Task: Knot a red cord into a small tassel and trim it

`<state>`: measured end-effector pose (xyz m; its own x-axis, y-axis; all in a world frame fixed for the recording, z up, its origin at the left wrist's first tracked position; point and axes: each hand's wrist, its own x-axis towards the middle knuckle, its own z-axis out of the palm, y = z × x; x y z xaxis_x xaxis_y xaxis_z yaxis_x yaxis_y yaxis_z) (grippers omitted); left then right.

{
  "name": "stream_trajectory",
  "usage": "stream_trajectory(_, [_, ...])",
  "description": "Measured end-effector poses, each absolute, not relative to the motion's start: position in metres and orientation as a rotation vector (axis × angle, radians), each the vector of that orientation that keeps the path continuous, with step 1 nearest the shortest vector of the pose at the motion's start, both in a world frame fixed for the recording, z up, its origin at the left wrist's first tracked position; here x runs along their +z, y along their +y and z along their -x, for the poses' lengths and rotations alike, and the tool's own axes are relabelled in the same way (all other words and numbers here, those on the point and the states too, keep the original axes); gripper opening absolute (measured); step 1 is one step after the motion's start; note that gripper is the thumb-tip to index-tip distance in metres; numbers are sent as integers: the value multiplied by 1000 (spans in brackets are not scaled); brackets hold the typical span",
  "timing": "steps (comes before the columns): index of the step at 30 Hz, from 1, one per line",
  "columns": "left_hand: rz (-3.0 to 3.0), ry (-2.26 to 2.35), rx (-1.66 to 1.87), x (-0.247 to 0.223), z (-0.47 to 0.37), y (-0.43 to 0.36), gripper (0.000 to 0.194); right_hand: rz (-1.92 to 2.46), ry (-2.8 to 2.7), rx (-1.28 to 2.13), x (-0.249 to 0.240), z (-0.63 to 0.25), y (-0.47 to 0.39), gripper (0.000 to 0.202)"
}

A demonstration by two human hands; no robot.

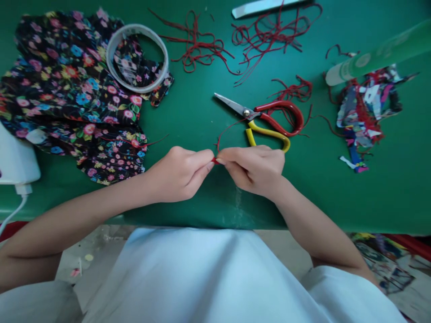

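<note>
Nearest the camera: a pale blue garment [202,278] over the lap, both bare forearms reaching out over the near edge of the green tabletop [387,188].

Just past that near edge, around its middle: left hand [180,172] and right hand [254,166] drawn together, fingertips meeting, both pinching the end of a red cord [220,137]. Cord pinched at the point where the fingertips touch, then rising in a thin loop toward the scissors.

Right behind the right hand: scissors [269,119] lying flat, blades shut and pointing toward the left edge, one handle red, one yellow, the yellow loop just beside the knuckles.

At the near left corner: a white object with a white cable [15,166], only partly in view.

Along the left edge, spreading toward the far left corner: dark flowered cloth [67,94], crumpled, with a white ring [138,57] resting on its right part and more of the same cloth showing inside the ring.

Toward the right edge: a heap of mixed-colour fabric scraps [365,112] tangled with red strands.

Behind the scissors and on toward the far edge: loose bundles of red cords [198,42], several tangles well apart from one another.

At the far right corner: a green tube [380,54] with a white end, lying at a slant above the scraps.

At the far edge, near its middle: a flat pale strip [259,6], cut off by the frame.
</note>
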<state>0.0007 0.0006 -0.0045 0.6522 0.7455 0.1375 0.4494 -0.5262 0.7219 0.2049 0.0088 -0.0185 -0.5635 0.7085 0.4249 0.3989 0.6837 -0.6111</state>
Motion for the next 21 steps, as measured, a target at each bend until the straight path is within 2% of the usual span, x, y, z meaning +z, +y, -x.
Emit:
stream_trajectory(7, [-2299,804,663,-9,3,2,21,834,-2067,1127,-9,-206,19,19])
stream_trajectory(21, [-2841,971,857,-14,-1,2,28,998,-1702,1621,-6,-200,11,31])
